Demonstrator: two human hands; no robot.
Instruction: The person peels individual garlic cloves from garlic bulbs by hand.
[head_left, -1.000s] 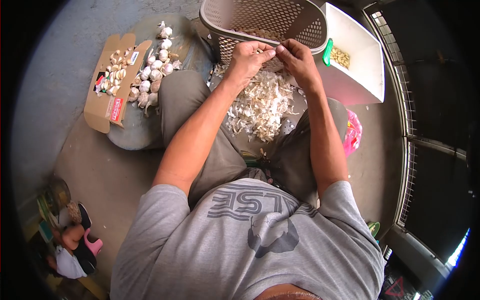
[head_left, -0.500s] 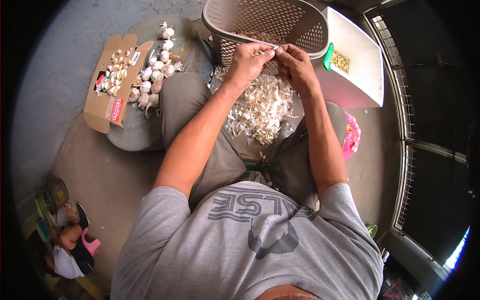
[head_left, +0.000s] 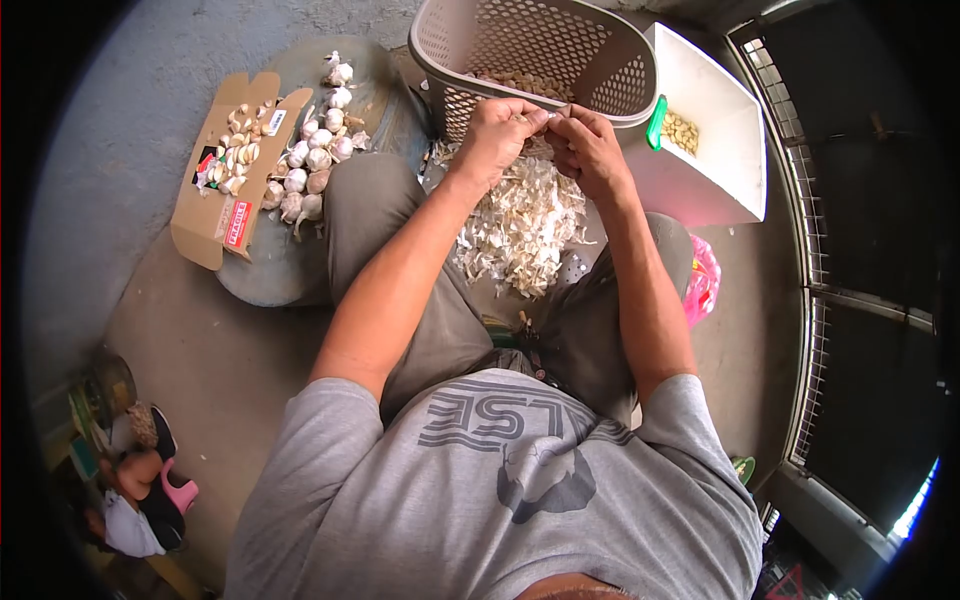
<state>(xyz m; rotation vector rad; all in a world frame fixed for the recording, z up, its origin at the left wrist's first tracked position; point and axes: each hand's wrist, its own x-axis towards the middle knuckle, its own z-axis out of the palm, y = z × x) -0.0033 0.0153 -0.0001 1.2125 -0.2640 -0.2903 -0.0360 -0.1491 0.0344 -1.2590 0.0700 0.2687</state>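
My left hand and my right hand meet fingertip to fingertip near the front rim of the tall perforated basket. Both are closed in a pinch on a tiny whitish piece; it looks like garlic, but most of it is hidden by the fingers. Below them, between my knees, lies a heap of papery garlic peels. More peels show inside the basket.
Left of my knee, a round grey surface bears whole garlic bulbs and an opened cardboard box with loose cloves. At right stand a white container with peeled cloves, a green handle and a pink bag. A person is at lower left.
Both hands have shifted slightly down in view, still pinched together. The basket and garlic appear a little lower too, as the camera view has moved slightly.
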